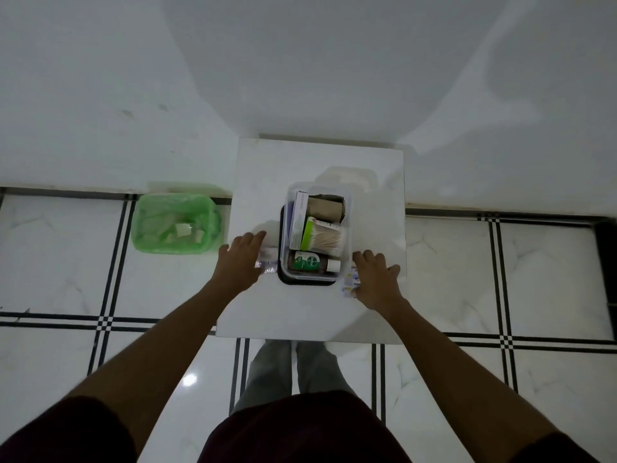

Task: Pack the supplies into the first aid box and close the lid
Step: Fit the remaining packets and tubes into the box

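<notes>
One head-worn wide-angle view looks steeply down from standing height onto the counter (267, 162), the floor (467, 279) and both outstretched arms.

You are standing in what looks like a home room: glossy white marble-look floor tiles (547, 272) with black line borders run underfoot, a plain white wall (300, 61) rises at twelve o'clock, a small white table (300, 315) sits against it, and a green-lined waste bin (173, 225) stands at ten o'clock.
</notes>
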`<state>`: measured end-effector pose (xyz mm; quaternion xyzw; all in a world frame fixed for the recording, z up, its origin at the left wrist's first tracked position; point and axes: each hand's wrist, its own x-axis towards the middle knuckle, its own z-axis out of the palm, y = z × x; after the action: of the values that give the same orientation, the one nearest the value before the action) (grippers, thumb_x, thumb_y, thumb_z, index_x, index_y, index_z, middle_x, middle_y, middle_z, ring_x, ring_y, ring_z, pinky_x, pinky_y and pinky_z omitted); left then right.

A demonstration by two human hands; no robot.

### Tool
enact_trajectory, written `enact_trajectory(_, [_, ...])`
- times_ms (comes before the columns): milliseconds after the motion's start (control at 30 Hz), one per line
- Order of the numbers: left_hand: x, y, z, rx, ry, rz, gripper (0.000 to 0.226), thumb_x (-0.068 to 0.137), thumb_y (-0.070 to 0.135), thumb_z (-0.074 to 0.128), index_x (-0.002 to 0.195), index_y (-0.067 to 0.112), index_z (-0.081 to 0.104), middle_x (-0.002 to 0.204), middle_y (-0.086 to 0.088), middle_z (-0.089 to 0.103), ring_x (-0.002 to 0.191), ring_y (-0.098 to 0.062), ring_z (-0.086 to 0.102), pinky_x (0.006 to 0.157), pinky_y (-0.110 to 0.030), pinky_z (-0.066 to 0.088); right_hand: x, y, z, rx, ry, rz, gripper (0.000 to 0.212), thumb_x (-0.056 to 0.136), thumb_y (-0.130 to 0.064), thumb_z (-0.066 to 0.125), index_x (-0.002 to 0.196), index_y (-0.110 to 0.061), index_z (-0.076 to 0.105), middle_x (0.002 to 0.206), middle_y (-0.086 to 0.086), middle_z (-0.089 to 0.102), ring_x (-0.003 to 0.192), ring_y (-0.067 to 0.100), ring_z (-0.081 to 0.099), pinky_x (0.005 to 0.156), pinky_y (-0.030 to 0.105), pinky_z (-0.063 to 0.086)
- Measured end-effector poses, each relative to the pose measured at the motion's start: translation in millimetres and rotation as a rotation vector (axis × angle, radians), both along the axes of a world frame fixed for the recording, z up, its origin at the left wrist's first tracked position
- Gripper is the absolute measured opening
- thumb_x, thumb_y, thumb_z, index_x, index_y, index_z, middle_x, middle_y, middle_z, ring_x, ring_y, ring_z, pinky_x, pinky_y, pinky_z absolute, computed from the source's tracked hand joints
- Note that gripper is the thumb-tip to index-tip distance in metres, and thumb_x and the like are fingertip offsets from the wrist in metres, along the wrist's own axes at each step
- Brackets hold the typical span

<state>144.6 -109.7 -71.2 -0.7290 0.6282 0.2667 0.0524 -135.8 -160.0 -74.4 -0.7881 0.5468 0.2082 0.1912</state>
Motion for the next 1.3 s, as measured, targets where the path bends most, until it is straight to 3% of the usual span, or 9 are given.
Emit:
enact_trajectory(133, [1,-6,-1,0.027,-0.035,0.006,0.058,0.07,0.029,0.078,0.118,0.01,0.051,0.117,-0.01,0.051,0.108,-0.029,0.048,0.083,-0.047,0.043,-2,-5,-5,-0.03,0.043,0.024,0.05,0.07,-0.039,0.073,0.111,-0.02,0.053,0.107,0.002,0.052,0.1,0.024,0.048,0.079,0.04,0.029])
enact_trajectory(233, [6,-8,0,0.083,-0.026,0.049,0.05,0.067,0.033,0.079,0.104,0.009,0.057,0.108,-0.01,0.049,0.104,-0.028,0.049,0.078,-0.044,0.044,-5,-5,-7,-0.007,-0.036,-0.012,0.028,0.076,-0.037,0.071,0.099,-0.022,0.065,0.103,0.002,0.055,0.098,0.023,0.05,0.082,0.041,0.036])
enact_trajectory(367, [14,-6,10,0.016,0.255,0.296,0.013,0.078,0.014,0.068,0.084,0.003,0.067,0.086,-0.014,0.052,0.081,-0.032,0.057,0.062,-0.031,0.042,-12,1,1,0.076,-0.331,-0.321,0.007,0.079,-0.017,0.068,0.084,-0.013,0.065,0.092,0.008,0.066,0.087,0.027,0.062,0.073,0.033,0.049])
enact_trajectory(467, [19,0,32,-0.07,0.351,0.45,0.011,0.082,0.008,0.062,0.074,0.001,0.064,0.071,-0.011,0.06,0.066,-0.024,0.054,0.053,-0.025,0.036,-16,0,20,0.087,-0.457,-0.509,0.008,0.079,-0.011,0.064,0.078,-0.013,0.057,0.082,0.007,0.065,0.076,0.025,0.061,0.062,0.029,0.045])
enact_trajectory(667, [14,-2,88,-0.205,0.433,0.431,0.014,0.087,0.011,0.057,0.088,0.005,0.07,0.074,-0.005,0.064,0.065,-0.016,0.055,0.055,-0.017,0.036,-17,-13,91,-0.136,-0.756,-0.64,0.006,0.083,-0.012,0.065,0.085,-0.008,0.061,0.077,0.002,0.062,0.067,0.011,0.055,0.056,0.014,0.04])
enact_trajectory(800, [-2,-27,106,-0.257,0.511,0.309,0.018,0.089,0.005,0.051,0.094,0.001,0.068,0.075,-0.009,0.063,0.066,-0.021,0.052,0.06,-0.026,0.038,18,-6,124,-0.107,-0.928,-0.464,0.014,0.085,-0.021,0.069,0.081,-0.011,0.06,0.069,-0.004,0.061,0.06,0.006,0.054,0.056,0.01,0.043])
enact_trajectory(933, [-20,-64,115,-0.288,0.493,0.17,0.026,0.087,0.003,0.044,0.097,-0.001,0.068,0.089,-0.019,0.07,0.08,-0.032,0.06,0.068,-0.032,0.042,57,-6,117,0.041,-0.884,-0.197,0.003,0.084,-0.012,0.063,0.084,-0.012,0.06,0.075,-0.002,0.064,0.067,0.013,0.058,0.062,0.02,0.046])
enact_trajectory(1133, [-49,-102,110,-0.221,0.399,-0.045,0.03,0.091,0.013,0.042,0.11,0.01,0.066,0.108,-0.013,0.068,0.096,-0.031,0.061,0.083,-0.044,0.05,75,-6,80,-0.159,-0.546,0.004,0.006,0.081,-0.01,0.056,0.08,-0.012,0.062,0.082,0.005,0.069,0.08,0.028,0.062,0.07,0.036,0.043])
enact_trajectory(1300, [-61,-113,85,-0.16,0.218,-0.097,0.036,0.095,0.019,0.038,0.121,0.026,0.061,0.119,-0.007,0.065,0.109,-0.03,0.056,0.081,-0.038,0.032,67,8,64,-0.387,-0.369,0.064,0.01,0.071,-0.028,0.073,0.07,-0.02,0.067,0.086,0.004,0.062,0.083,0.023,0.053,0.065,0.035,0.037])
